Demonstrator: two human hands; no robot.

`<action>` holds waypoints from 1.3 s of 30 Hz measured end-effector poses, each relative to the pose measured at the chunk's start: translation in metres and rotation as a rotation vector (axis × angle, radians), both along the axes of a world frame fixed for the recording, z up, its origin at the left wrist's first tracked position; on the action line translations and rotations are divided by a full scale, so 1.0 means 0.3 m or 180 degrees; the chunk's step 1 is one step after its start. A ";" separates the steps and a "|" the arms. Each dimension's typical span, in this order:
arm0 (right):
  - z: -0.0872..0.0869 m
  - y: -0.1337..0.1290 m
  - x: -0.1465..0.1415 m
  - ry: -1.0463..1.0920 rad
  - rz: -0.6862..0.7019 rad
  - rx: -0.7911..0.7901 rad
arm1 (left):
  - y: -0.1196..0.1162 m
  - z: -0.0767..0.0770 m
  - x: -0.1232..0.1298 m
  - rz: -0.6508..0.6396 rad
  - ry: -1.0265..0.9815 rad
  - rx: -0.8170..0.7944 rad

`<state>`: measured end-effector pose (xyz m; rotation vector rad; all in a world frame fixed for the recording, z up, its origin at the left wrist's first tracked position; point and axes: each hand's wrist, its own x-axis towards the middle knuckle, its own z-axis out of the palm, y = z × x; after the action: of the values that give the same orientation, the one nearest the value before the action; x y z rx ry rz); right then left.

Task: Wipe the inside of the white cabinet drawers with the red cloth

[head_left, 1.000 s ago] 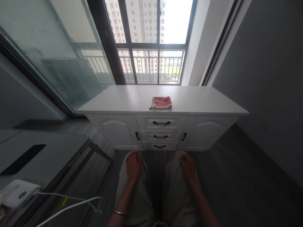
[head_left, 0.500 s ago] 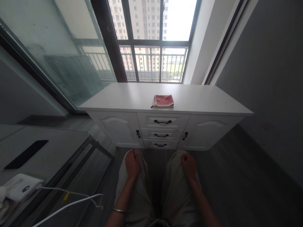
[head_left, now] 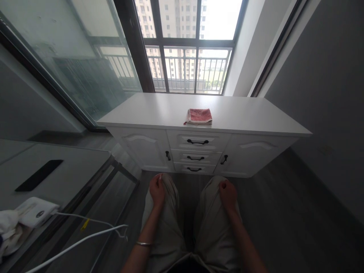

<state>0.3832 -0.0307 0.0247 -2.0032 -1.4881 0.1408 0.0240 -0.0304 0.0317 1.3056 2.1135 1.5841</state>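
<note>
Far left, low: grey desk (head_left: 71, 167) bearing a flat black slab (head_left: 39, 175), a white box-shaped device (head_left: 37, 211) with white cables (head_left: 85, 235) trailing from it, and crumpled white cloth (head_left: 7, 233) at the frame edge; above it, a sliding glass door (head_left: 71, 64) in a dark frame.

Centre left: left hand (head_left: 157, 188), fingers curled, resting on the left knee and gathering the pale trouser fabric (head_left: 167, 227); thin metal bangle (head_left: 143, 243) on that wrist.

Centre: white sideboard (head_left: 159, 112) under the window (head_left: 190, 45); three drawers with dark handles in the middle, a door with a dark knob either side; folded red cloth (head_left: 199, 116) lying flat on its top, near the front edge, above the top drawer, well apart from both hands.

Centre right: right hand (head_left: 228, 193), loosely fisted on the right knee, pinching trouser fabric, holding nothing else.

Right: grey wall (head_left: 327, 94); grey wood-look floor (head_left: 284, 216) below.
</note>
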 end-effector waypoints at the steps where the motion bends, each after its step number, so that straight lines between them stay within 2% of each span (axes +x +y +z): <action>1: 0.000 0.001 0.000 0.0000 -0.0002 0.0000 | 0.001 -0.001 -0.001 0.0006 -0.0022 0.0004; 10: -0.005 -0.002 0.002 0.0043 -0.0015 0.0017 | -0.003 0.016 0.001 -0.0029 -0.0039 -0.0043; 18: 0.000 -0.002 0.003 0.0011 0.0020 -0.0045 | 0.003 0.024 0.013 -0.0260 0.0376 -0.0212; 39: -0.011 -0.001 0.007 -0.0022 0.0052 0.0025 | -0.004 0.019 0.033 -0.0212 0.0639 -0.0511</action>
<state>0.3852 -0.0308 0.0214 -1.9877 -1.5074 0.1349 0.0338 -0.0317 0.0373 1.5170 2.2324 1.2750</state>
